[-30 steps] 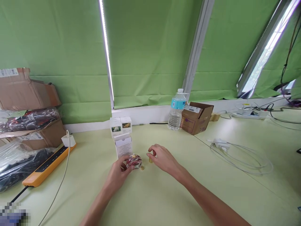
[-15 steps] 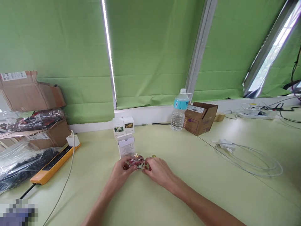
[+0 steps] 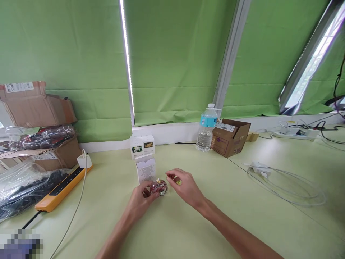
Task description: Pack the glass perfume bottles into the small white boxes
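My left hand [image 3: 139, 197] is closed around the side of a small round glass bottle [image 3: 159, 187], clear with reddish colour inside and a gold tip on top. The bottle is low over the table, just in front of an opened white carton [image 3: 146, 169]. To the right of the bottle and apart from it, my right hand [image 3: 188, 187] is raised with thumb and forefinger pinched together. What sits between those fingertips is too small to make out. A yellow-green round thing [image 3: 178, 182] shows by the curled fingers; I cannot tell whether it is held or lies behind them.
Small white boxes [image 3: 142, 146] stand behind the carton. A water bottle [image 3: 206, 127] and a cardboard box [image 3: 230, 137] are at the back. On the left are an orange power strip [image 3: 63, 187], stacked cartons [image 3: 40, 108] and plastic bags [image 3: 24, 187]. A coiled white cable [image 3: 291, 183] lies right.
My right hand has come off the bottle and lifted up and slightly right, fingertips pinched. My left hand still holds the bottle, which has tilted or shifted slightly.
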Demonstrator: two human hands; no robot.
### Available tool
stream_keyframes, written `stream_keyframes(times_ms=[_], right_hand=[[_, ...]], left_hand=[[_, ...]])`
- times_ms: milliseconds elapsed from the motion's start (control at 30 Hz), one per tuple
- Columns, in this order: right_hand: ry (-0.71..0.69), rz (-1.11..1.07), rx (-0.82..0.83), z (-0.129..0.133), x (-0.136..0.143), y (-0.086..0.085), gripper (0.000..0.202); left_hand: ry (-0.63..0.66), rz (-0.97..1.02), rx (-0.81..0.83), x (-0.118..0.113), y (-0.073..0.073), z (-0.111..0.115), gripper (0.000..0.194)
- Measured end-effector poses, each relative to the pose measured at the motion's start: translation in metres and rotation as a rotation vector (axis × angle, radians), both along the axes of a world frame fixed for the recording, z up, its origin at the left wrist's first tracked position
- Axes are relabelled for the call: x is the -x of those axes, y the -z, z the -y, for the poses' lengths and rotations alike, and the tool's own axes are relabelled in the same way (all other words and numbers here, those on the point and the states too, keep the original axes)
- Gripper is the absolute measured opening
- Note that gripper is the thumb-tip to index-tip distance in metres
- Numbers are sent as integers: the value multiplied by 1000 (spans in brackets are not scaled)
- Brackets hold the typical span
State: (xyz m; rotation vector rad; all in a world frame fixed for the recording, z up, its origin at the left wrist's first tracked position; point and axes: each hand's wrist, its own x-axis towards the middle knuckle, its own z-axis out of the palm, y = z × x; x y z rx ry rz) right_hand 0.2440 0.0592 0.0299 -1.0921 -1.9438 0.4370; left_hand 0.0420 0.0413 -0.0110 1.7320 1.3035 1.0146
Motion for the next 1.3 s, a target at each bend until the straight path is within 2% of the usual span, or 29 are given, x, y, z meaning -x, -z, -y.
stream_keyframes(times_ms=[167, 567, 733, 967, 1133, 1300], right_hand=[[-61, -141, -22, 10, 7, -3, 15], [-115, 17, -288, 12, 11, 9, 19], [-78, 20, -274, 11, 12, 9, 19], [-108, 82, -321, 11, 11, 9, 17], [-132, 190, -344, 13, 9, 2, 22], [-70, 324, -382, 15, 11, -3, 22]], left_hand=[[28, -24, 2, -6, -5, 7, 29], [37, -31, -27, -9, -7, 7, 25], [24, -34, -36, -10, -6, 8, 26], [31, -30, -38, -11, -6, 7, 24], [29, -33, -24, -11, -7, 8, 23], [30, -52, -39, -11, -6, 8, 21]])
